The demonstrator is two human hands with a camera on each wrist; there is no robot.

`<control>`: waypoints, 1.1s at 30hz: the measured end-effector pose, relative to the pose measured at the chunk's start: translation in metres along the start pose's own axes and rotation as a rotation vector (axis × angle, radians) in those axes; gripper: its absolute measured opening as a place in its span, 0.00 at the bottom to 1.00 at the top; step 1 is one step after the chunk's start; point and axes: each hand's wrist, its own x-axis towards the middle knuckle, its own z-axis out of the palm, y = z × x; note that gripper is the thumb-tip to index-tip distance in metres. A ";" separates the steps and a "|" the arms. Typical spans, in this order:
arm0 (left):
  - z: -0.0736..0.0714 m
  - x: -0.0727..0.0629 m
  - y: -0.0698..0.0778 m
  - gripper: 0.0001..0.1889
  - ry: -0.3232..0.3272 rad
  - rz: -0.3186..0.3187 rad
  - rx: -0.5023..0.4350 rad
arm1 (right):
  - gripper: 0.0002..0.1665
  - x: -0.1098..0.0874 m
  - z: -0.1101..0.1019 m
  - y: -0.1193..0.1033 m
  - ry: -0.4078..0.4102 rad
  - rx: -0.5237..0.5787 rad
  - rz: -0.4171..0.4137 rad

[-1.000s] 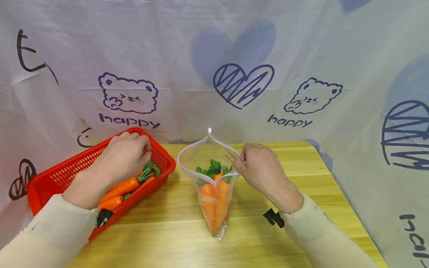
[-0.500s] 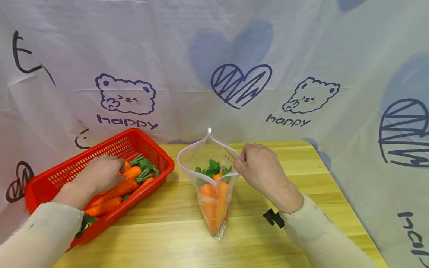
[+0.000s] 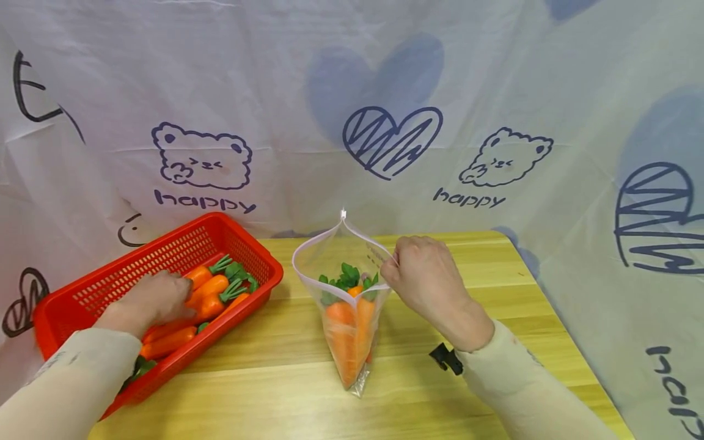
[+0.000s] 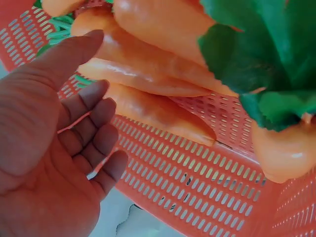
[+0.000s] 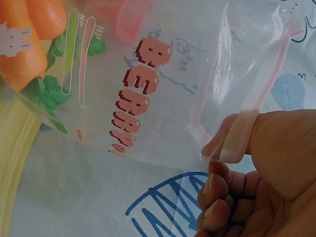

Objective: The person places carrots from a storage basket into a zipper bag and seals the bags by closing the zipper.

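My left hand [image 3: 156, 297] is inside the red basket [image 3: 255, 247], over several orange carrots [image 3: 170, 342] with green tops. In the left wrist view, the thumb and fingers of that hand [image 4: 74, 128] are spread apart beside a carrot [image 4: 158, 116], and nothing is held. Whether the fingertips touch it, I cannot tell. My right hand [image 3: 434, 284] pinches the right rim of a clear zip bag [image 3: 316, 269]. Its mouth gapes, and carrots [image 3: 343, 342] with leaves stand inside, tips down. The right wrist view has the thumb folded over the bag's pink-edged rim [image 5: 237, 140].
Both the basket and the bag stand on a wooden table [image 3: 264, 391]. Behind rises a pale printed cloth [image 3: 297, 171], close to the table's back edge. A white slider [image 3: 343, 214] sits at the top of the bag's zip.
My left hand has come down and left, from above the basket's right end to the carrots nearer its middle. The right hand keeps its pinch on the bag, which stays put.
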 end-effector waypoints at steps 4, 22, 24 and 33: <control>0.003 0.003 0.001 0.18 -0.066 0.002 -0.007 | 0.12 0.000 0.001 -0.001 0.003 0.015 0.000; 0.020 0.013 -0.002 0.18 -0.043 0.001 -0.057 | 0.10 0.000 0.003 -0.004 0.014 0.044 0.001; 0.021 0.013 -0.002 0.19 -0.040 0.002 -0.072 | 0.10 0.000 0.003 -0.004 0.014 0.046 0.000; 0.012 0.015 -0.002 0.24 -0.030 -0.016 -0.039 | 0.10 0.000 0.004 -0.003 -0.002 0.047 0.012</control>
